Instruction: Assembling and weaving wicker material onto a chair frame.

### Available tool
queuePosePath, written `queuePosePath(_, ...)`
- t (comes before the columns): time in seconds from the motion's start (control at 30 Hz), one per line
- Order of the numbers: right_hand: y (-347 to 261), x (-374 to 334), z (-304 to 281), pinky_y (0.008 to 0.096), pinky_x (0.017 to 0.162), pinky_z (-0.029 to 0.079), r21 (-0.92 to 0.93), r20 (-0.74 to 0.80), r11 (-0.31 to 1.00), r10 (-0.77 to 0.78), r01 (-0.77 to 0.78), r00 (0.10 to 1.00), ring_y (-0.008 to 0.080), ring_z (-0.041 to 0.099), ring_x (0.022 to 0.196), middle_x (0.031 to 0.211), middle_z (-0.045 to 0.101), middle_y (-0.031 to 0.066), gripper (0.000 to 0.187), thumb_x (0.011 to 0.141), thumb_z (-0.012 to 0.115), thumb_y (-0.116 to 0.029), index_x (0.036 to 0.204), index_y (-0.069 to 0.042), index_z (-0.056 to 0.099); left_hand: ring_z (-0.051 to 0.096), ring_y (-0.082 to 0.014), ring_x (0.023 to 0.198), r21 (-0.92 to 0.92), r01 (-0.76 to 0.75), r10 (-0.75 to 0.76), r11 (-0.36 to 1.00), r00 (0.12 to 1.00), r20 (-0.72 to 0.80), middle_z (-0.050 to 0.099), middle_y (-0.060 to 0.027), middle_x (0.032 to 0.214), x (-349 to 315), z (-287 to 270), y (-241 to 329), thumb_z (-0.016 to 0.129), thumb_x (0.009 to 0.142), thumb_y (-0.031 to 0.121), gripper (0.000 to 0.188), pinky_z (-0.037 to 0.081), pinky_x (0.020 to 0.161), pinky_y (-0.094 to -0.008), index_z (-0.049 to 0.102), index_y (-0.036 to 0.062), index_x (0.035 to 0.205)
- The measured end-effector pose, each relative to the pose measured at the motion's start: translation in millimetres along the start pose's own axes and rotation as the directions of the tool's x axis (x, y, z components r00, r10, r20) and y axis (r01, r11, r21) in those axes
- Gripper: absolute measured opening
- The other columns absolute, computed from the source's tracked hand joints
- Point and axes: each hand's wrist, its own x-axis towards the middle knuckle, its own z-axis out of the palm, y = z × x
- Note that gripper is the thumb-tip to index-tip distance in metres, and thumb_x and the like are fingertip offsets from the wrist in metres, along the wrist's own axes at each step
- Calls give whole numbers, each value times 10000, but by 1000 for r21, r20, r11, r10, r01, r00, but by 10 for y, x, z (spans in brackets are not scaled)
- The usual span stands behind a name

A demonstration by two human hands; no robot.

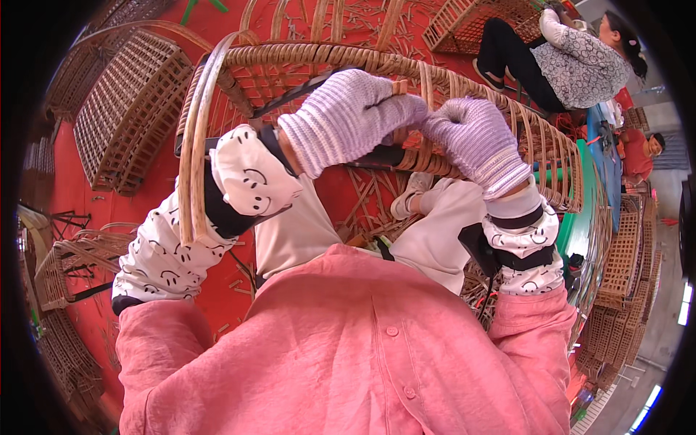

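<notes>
A large wicker basket (312, 54) of brown cane lies across in front of me, its rim wound with cane and its staves showing. Purple-and-white striped knit gloves cover both my hands. My left hand (355, 112) is closed over the near side of the basket, fingers pointing right. A short bit of cane (399, 88) shows beside its fingers. My right hand (471, 134) curls in from the right, its fingertips meeting the left hand's. Whatever the fingers pinch is hidden behind the gloves. Two bent cane poles (197, 145) arch up past my left forearm.
Stacked woven panels (130, 109) stand at the left. Cane scraps litter the red floor (94, 217). At the upper right a person (580, 61) sits beside another basket (475, 25); a second person (638, 156) is farther right. More woven baskets (620, 254) are piled along the right.
</notes>
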Motion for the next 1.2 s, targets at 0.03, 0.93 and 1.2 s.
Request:
queuePosePath(0.03,-7,-24,20,373,603,467,13,-6,1000,24,-24,1000,286,614,632,632,606,152,463,768,633,-515,766,-55,688,570,-75,654,-2,0,0,1000,1000,2,636,-41,734,14,20,6,550,907,108,183,474,580,-227,639,-45,951)
queuePosePath(0.93,112,-399,381,491,936,380,-412,-299,806,-561,426,772,265,594,660,678,599,46,334,674,741,-354,878,-119,622,566,-40,573,-340,-37,-53,940,966,-253,660,-21,746,-53,193,131,536,922,208,245,447,505,-170,655,-5,941)
queuePosePath(1.2,97,-428,335,480,927,380,-424,-215,805,-535,415,817,204,623,724,723,639,26,349,674,723,-334,948,-157,602,635,-232,742,251,-525,531,813,846,50,651,-76,807,-478,173,98,625,837,127,114,506,677,-315,637,20,875)
